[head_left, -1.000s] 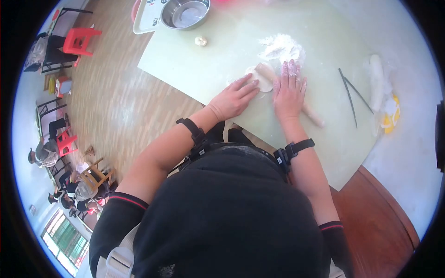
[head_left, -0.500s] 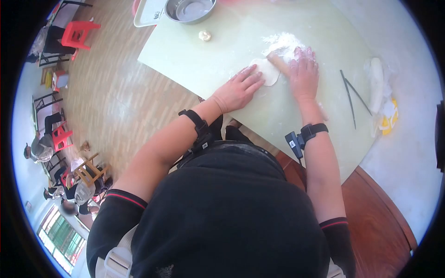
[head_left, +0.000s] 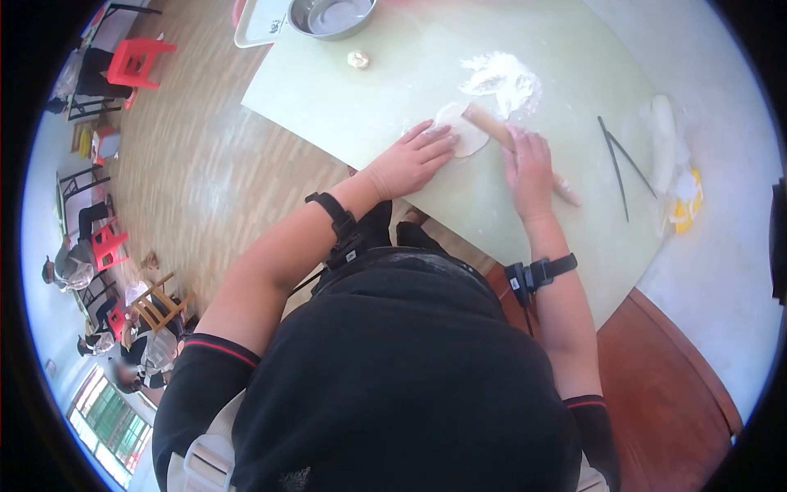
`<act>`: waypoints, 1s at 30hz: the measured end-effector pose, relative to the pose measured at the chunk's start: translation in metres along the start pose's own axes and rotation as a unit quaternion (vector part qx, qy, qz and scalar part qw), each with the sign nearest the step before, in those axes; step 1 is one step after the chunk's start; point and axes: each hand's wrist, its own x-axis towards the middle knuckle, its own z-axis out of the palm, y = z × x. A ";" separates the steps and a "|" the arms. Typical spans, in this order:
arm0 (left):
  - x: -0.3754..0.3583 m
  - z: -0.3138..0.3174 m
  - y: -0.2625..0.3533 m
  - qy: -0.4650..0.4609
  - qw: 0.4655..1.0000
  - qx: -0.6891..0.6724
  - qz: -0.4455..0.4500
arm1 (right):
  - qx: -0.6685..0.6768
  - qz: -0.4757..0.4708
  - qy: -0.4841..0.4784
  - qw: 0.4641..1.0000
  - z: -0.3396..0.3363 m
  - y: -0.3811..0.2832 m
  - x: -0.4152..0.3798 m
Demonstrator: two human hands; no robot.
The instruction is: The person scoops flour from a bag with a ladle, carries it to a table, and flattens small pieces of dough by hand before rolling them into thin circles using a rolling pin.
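Observation:
A flat round dough wrapper (head_left: 470, 142) lies on the pale green tabletop. My left hand (head_left: 412, 162) rests at its left edge, fingers stretched out over the dough; the thumb is hidden. My right hand (head_left: 531, 170) is closed on a wooden rolling pin (head_left: 489, 125). The pin's far end lies over the upper right edge of the wrapper, and its near end sticks out past my hand at lower right. A heap of white flour (head_left: 502, 80) sits just beyond the pin. Farther left is a small ball of dough (head_left: 358, 59).
A metal bowl (head_left: 332, 33) stands by a white tray (head_left: 261, 23) at the far left. Two dark sticks (head_left: 616, 164) lie to the right. Past them is a plastic-wrapped white roll (head_left: 662, 143) with a yellow packet (head_left: 687, 201). Several people sit off left near red stools (head_left: 141, 61).
My right hand has left the flour's edge, moved nearer to me and closed around the rolling pin. The left hand and wrapper have shifted slightly left in view.

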 end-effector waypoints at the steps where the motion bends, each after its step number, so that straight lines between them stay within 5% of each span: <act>1: -0.004 0.002 0.002 0.010 1.000 -0.011 -0.008 | -0.009 -0.002 -0.032 0.999 0.005 -0.002 -0.009; 11: -0.006 -0.003 0.008 0.028 0.999 -0.036 -0.006 | -0.168 0.035 -0.027 0.985 0.026 -0.018 0.003; 30: -0.008 -0.001 0.009 0.026 0.999 -0.039 -0.008 | -0.199 0.045 0.034 0.978 0.039 0.022 0.051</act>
